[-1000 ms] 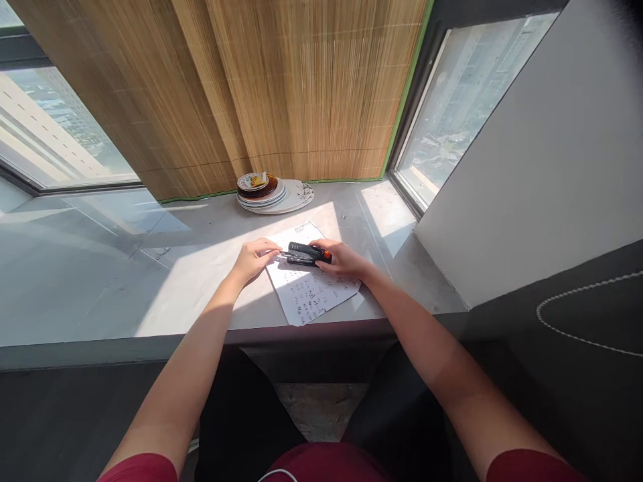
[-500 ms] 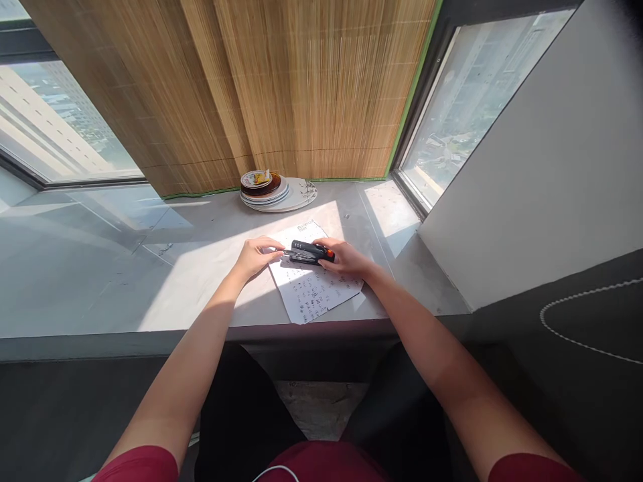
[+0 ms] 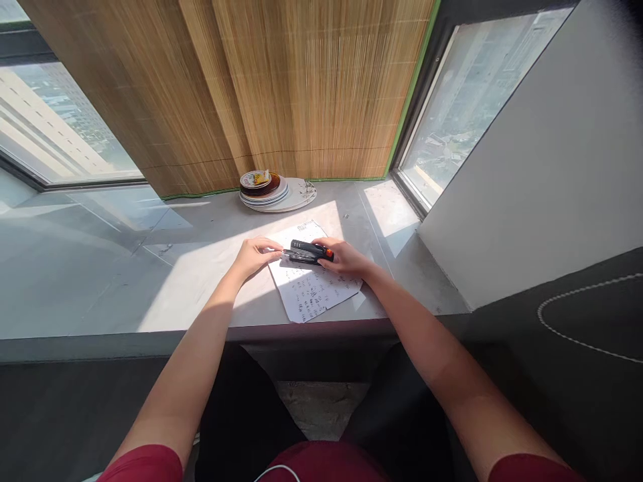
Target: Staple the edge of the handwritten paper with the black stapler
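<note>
Resting on a white sheet of paper (image 3: pixel 314 291), a black plastic stapler (image 3: pixel 307 252) with an orange rear tip and a bright metal nose lies flat, lengthwise from left to right. A row of small pale marks runs along its top; they are too small to read. The paper carries lines of dark handwriting and a short printed block at its far edge, none of it legible. It lies askew near the front edge of the smooth grey stone window ledge (image 3: pixel 201 268).

The right hand (image 3: pixel 346 259) is curled around the stapler's rear, orange end, fingers closed on it. The left hand (image 3: pixel 254 257) has its fingertips bunched together at the metal nose; whether they pinch the metal or only touch it cannot be told.

Well behind, against a ribbed bamboo blind (image 3: pixel 301 87) edged in green tape, sits a stack of round glazed plates (image 3: pixel 274 194): white ones below, a brown one above, and a small patterned dish with a yellow scrap on top.
</note>
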`<state>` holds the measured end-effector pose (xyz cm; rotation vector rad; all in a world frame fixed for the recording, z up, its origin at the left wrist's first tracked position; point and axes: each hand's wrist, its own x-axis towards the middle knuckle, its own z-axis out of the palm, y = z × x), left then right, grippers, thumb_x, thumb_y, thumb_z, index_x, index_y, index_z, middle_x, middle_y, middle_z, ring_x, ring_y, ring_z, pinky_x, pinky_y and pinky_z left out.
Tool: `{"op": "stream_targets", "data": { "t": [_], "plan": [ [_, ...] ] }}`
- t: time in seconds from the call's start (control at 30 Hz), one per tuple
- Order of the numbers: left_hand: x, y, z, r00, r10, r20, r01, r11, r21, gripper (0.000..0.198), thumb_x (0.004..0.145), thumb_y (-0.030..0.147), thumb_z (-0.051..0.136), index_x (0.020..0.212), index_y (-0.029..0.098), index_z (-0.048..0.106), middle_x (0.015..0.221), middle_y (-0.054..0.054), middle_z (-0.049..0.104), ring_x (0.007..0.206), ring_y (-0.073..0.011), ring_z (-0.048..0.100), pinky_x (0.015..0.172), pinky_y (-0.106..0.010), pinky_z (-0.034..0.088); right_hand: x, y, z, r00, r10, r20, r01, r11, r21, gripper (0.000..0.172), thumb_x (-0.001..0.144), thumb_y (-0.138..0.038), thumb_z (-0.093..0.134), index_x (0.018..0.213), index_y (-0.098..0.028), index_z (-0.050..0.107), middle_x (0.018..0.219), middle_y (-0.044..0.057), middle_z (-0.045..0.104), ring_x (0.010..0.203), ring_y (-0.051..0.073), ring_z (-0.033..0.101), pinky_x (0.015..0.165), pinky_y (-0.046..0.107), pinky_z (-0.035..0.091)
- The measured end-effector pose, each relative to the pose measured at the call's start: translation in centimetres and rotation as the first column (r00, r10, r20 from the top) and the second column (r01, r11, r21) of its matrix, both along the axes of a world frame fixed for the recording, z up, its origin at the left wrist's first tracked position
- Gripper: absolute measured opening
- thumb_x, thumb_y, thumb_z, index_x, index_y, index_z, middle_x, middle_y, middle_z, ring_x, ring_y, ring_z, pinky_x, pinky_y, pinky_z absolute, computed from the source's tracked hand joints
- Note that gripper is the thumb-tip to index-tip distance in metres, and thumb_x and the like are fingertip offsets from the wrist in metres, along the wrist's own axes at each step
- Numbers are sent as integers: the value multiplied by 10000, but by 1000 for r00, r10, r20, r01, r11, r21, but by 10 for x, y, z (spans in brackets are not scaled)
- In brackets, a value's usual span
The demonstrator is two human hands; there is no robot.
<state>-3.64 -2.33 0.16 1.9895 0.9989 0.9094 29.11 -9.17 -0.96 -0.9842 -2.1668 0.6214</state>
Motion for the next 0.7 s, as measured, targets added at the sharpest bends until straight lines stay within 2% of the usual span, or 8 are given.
{"op": "stream_targets", "data": {
  "t": [0.2,0.37,0.53,0.7],
  "plan": [
    [-9,2,-2,999,44,27,-45,999,10,243,803,448,917,901,226,908,981,-118,846,954,-301,770,888,-443,597,0,-2,1,997,-74,9,74,997,-32,451,945,-276,648,1393,-238,678,1295,93,768,1100,276,715,929,394,558],
    [1,-1,-2,995,92,-27,-88,990,111,99,823,306,852,888,233,843,940,-57,816,923,-254,735,875,-400,569,-2,-3,7,997,-67,44,70,996,-64,364,980,-328,653,1330,-231,666,1186,79,771,1013,252,693,875,358,525],
    [22,-4,-1,992,6,-127,21,976,215,35,814,223,806,830,230,777,913,-43,768,948,-251,682,878,-392,543,-8,-3,8,991,-44,130,52,997,-63,309,1007,-373,684,1296,-263,673,1078,40,778,926,237,686,809,325,483],
    [32,-4,0,987,-60,-149,96,964,247,167,773,145,752,916,229,732,989,-50,707,964,-244,610,739,-325,509,-14,-3,3,996,66,60,-61,995,-76,362,1056,-399,644,1394,-272,651,1227,61,773,1078,263,707,912,360,535]
  ]
}}
